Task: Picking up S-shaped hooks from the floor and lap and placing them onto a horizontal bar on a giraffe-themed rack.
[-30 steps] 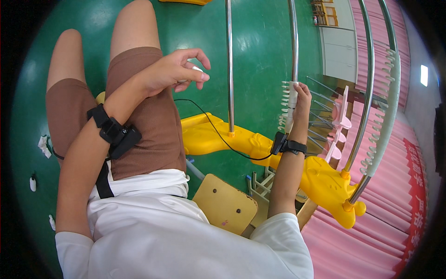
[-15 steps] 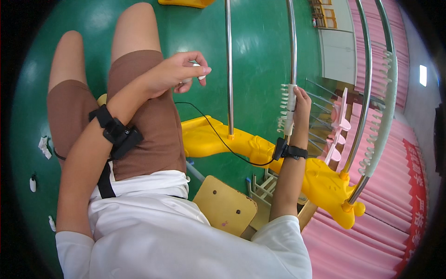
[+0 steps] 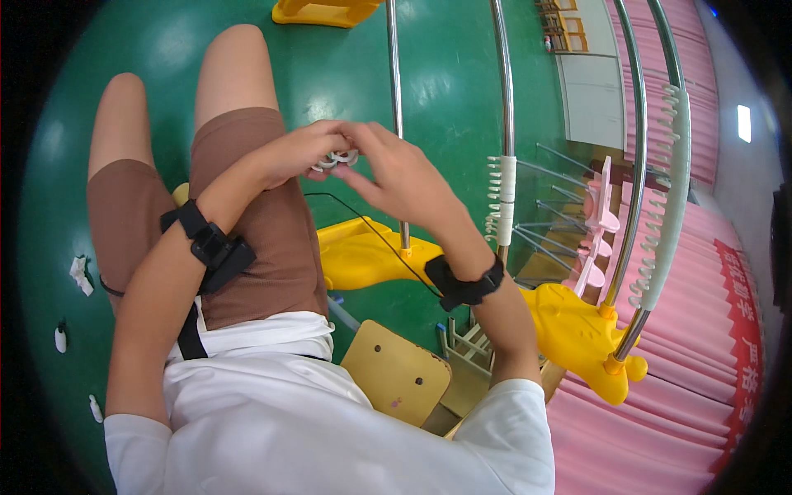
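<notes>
My hands meet above my right thigh. Closed around a small cluster of white curved plastic hooks point(image 3: 337, 158), my left hand point(image 3: 304, 155) has them showing at its fingertips. From the right, my right hand point(image 3: 398, 172) reaches over with bent fingers and thumb on either side of the same hooks; its fingertips are partly hidden. Beyond my right forearm, a white sleeve point(image 3: 507, 198) with a row of small curled hooks sits on a metal pole point(image 3: 501, 91). Farther right, a longer pale sleeve point(image 3: 672, 198) with a similar row of hooks is on another pole.
The poles rise from yellow plastic animal-shaped bases point(image 3: 569, 330). A small yellow-topped stool point(image 3: 396, 371) stands beside my right hip. White scraps point(image 3: 81, 275) lie on the green floor at left. Pink curtains point(image 3: 635, 437) and pink chairs point(image 3: 598, 206) are at right. A cable runs to my right wrist strap.
My right hand has let go of the white sleeve on the pole and moved left to meet my left hand at the hooks. My left hand has shifted slightly down and left.
</notes>
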Tool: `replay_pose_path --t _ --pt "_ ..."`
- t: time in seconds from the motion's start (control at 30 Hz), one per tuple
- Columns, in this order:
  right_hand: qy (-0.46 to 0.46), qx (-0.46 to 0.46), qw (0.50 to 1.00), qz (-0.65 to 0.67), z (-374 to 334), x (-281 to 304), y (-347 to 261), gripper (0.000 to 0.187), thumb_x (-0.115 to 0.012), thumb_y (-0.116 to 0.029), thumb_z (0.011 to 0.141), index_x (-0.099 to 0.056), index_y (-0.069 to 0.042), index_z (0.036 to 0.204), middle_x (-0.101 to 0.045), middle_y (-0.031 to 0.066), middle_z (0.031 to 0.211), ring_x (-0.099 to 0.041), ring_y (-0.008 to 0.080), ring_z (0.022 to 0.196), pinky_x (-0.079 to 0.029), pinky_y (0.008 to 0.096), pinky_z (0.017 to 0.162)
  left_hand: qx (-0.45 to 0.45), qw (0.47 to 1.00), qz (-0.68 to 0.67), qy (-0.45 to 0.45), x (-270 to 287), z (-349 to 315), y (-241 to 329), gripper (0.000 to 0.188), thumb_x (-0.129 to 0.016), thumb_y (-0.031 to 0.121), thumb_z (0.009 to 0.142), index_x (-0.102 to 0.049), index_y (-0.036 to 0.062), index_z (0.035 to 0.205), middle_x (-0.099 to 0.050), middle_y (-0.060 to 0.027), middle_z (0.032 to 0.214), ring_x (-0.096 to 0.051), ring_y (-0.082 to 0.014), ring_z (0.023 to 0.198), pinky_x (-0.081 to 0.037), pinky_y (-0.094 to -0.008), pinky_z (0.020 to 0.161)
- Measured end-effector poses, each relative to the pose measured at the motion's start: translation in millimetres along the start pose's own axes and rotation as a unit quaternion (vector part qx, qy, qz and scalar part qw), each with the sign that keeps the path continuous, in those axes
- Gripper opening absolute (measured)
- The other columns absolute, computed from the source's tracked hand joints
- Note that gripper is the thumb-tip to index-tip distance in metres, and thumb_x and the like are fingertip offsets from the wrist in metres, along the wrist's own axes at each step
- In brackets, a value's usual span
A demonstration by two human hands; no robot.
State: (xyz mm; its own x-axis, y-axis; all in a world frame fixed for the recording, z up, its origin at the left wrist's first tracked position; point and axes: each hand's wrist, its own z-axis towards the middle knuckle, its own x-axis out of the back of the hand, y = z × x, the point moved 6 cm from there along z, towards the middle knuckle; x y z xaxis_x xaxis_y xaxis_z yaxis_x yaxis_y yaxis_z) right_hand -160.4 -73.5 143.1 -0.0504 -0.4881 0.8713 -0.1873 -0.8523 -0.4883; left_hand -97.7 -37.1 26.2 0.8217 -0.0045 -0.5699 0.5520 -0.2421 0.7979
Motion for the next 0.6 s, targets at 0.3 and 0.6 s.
replay_pose_path --t 0.3,0.6 --pt "-0.014 -0.041 0.996 -0.075 27.2 -17.8 8.6 0.027 -0.066 -0.018 0.080 -0.051 0.000 0.094 -0.060 0.0198 0.085 -0.059 0.0404 0.078 -0.049 0.0458 0.069 0.012 0.996 -0.074 0.039 16.2 -1.2 -3.2 0.015 -0.043 0.023 0.087 -0.051 0.0107 0.090 -0.040 0.0040 0.069 -0.035 -0.0062 0.056 -0.027 -0.0216 0.046" --pt "0.033 -0.106 0.993 0.046 3.1 -3.8 17.9 0.017 -0.064 -0.012 0.086 -0.055 0.000 0.095 -0.055 0.0157 0.085 -0.056 0.0282 0.072 -0.046 0.0365 0.064 0.002 0.996 -0.088 0.015 10.8 2.9 -2.1 0.018 -0.048 0.028 0.088 -0.052 0.0110 0.083 -0.048 0.0018 0.067 -0.039 -0.0069 0.049 -0.025 -0.0209 0.042"
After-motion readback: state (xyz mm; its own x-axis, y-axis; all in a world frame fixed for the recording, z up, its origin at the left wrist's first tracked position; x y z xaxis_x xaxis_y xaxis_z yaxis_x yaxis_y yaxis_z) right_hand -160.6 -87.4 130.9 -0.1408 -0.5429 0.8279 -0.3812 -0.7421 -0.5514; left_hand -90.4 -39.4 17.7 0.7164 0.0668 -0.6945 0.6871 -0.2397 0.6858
